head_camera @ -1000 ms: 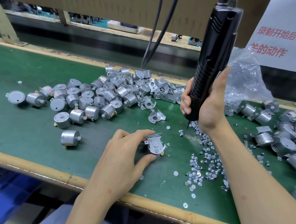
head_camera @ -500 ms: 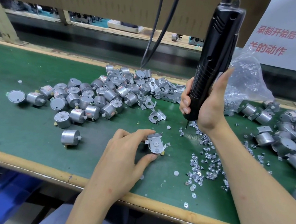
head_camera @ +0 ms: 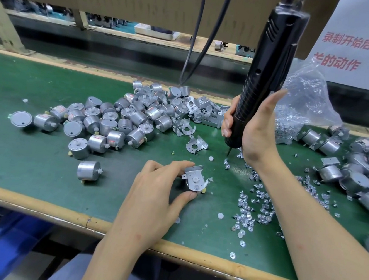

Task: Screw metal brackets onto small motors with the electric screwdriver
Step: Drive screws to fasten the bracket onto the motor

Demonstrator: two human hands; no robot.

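Because the motor (head_camera: pixel 195 183) is a small, stiff, smooth-sided metal can, probably light and apt to twist under the bit, it is best pinched by its round wall, as the left hand (head_camera: pixel 157 189) does with thumb and curled fingers on the green mat (head_camera: pixel 39 170). It is a dull silver drum with a short centre shaft, capped by a folded bracket (head_camera: pixel 193 170). The right hand (head_camera: pixel 256 136) wraps the black screwdriver (head_camera: pixel 271 64), its bit just above loose screws (head_camera: pixel 253 211).
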